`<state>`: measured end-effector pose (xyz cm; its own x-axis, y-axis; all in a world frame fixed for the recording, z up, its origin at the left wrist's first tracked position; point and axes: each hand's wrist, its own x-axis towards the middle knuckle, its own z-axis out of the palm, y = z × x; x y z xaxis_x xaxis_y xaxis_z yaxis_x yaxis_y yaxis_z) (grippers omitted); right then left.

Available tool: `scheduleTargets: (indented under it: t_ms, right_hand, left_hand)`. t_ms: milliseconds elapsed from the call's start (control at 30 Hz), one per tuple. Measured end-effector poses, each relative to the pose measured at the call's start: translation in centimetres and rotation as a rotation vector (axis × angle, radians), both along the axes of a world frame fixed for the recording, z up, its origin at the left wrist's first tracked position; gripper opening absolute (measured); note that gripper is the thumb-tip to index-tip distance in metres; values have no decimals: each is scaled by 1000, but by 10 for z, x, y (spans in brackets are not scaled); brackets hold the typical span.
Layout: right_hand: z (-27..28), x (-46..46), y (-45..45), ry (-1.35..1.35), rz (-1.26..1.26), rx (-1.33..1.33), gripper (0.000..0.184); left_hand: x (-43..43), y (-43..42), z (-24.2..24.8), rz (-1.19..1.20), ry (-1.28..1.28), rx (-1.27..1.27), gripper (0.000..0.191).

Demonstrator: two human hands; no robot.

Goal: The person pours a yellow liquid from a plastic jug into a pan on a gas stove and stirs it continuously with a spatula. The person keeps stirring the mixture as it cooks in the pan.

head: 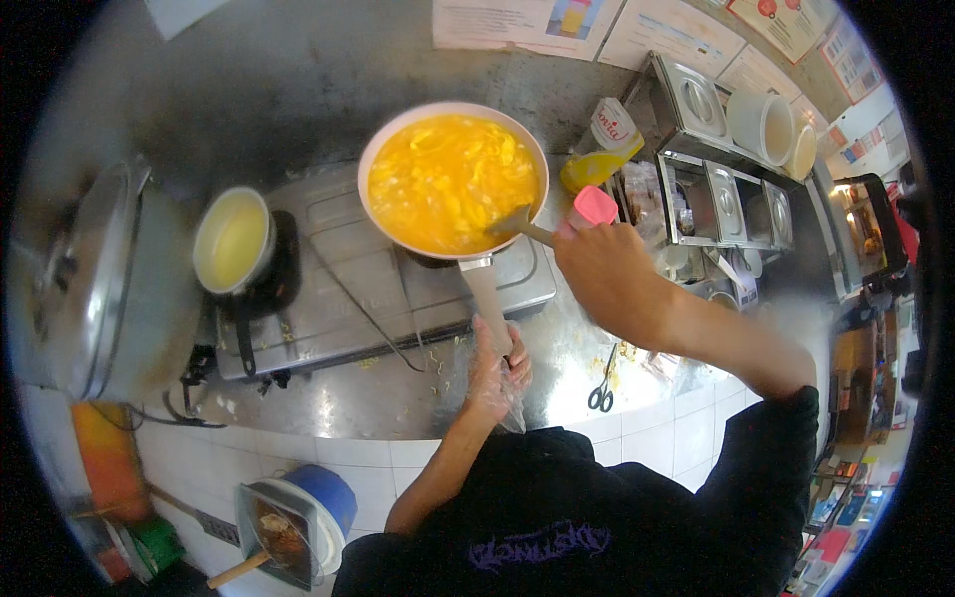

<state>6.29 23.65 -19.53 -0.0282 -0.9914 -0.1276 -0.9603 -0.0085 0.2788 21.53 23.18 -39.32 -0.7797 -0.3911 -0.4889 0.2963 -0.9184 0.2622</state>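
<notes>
A light pink-rimmed frying pan [363, 195] sits over the right side of the gas stove [339, 280]. Loose yellow egg [455, 183] fills it, part liquid and part set in folds. My left hand [492, 369], in a clear plastic glove, grips the pan's beige handle [483, 295]. With no glove visible on it, my right hand [608, 272] holds a beige spatula [531, 227], its head dipped in the egg at the pan's lower right edge. A pink-lidded container [595, 206] stands just beyond that hand.
A small pot [233, 239] of yellowish liquid stands on the stove's left side. A thin metal rod [358, 302] lies across the stove. Black-handled scissors [601, 395] rest near the counter's front edge. Metal food containers [697, 97] fill a rack at right; a large lidded pot [142, 298] is at left.
</notes>
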Motion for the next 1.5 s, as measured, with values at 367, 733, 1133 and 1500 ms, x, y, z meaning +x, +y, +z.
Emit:
scheduleTargets:
  t_ms: [367, 733, 1133, 1500]
  right_hand:
    - [-43, -47, -37, 71, -19, -31, 13]
    - [-75, -79, -84, -67, 148, -300, 16]
    - [-73, -59, -101, -123, 85, -287, 32]
    - [19, -18, 24, 31, -97, 78, 25]
  left_hand:
    - [1, -1, 0, 19, 18, -27, 59]
    - [1, 0, 7, 8, 1, -18, 59]
    - [1, 2, 2, 15, 37, -33, 54]
    - [-1, 2, -3, 4, -3, 0, 57]
